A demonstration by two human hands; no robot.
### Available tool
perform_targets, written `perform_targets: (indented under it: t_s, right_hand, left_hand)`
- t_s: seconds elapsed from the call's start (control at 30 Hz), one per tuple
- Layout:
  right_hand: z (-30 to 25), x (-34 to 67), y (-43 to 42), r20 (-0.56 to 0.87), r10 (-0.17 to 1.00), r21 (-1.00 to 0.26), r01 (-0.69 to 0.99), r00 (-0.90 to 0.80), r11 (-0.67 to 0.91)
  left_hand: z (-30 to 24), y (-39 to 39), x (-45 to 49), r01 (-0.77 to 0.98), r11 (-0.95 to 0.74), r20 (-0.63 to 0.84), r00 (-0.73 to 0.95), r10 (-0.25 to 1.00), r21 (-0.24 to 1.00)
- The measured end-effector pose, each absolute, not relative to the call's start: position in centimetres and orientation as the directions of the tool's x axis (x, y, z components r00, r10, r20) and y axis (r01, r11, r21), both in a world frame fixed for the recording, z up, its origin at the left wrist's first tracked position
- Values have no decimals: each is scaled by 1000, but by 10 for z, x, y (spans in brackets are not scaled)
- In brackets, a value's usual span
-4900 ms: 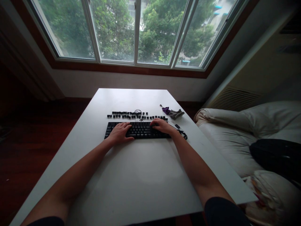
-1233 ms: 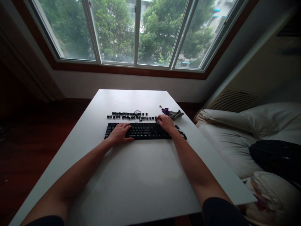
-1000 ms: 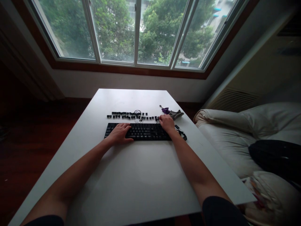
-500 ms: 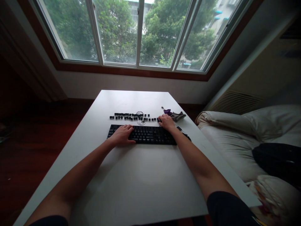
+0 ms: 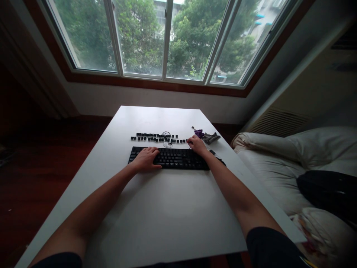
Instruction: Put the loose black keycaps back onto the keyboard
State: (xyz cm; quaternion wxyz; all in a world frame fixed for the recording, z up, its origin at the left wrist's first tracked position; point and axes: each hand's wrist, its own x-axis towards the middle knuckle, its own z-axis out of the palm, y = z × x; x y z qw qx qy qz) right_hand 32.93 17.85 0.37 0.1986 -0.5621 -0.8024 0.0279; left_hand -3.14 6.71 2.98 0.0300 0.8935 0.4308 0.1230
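Note:
A black keyboard [image 5: 178,159] lies across the middle of the white table [image 5: 167,212]. My left hand [image 5: 146,160] rests flat on the keyboard's left part, fingers stretched out. Behind the keyboard, several loose black keycaps [image 5: 150,137] lie in two rows. My right hand [image 5: 197,145] reaches past the keyboard's far right corner, fingertips bent down and pinched at the right end of the keycap rows. What they hold is too small to make out. A thin wire ring [image 5: 168,144] lies among the keycaps.
A purple item [image 5: 199,132] and a grey bundle [image 5: 212,137] lie at the table's right edge. A dark cable [image 5: 220,160] runs off the keyboard's right end. White bedding [image 5: 279,152] with a black garment [image 5: 329,190] lies right of the table. A window [image 5: 167,37] spans the far wall.
My right hand has left the keyboard's right half and moved back and right to the end of the keycap rows. My left hand stayed. The view shifted slightly.

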Motion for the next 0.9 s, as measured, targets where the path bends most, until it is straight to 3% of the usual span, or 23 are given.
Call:
perform_targets:
  t_s: [0.13, 0.27, 0.63, 0.9]
  right_hand:
    - [7, 332, 164, 347, 897, -422, 808, -275, 411]
    - [9, 337, 142, 377, 868, -463, 746, -322, 478]
    - [21, 349, 114, 303, 877, -465, 746, -372, 477]
    - [17, 329, 108, 233, 838, -321, 774, -493, 545]
  left_hand:
    - [22, 68, -29, 774, -614, 238, 574, 784, 154]
    - [16, 70, -27, 763, -627, 257, 581, 772, 159]
    - [12, 69, -25, 767, -622, 281, 569, 773, 159]
    - [11, 69, -27, 768, -620, 282, 567, 774, 158]
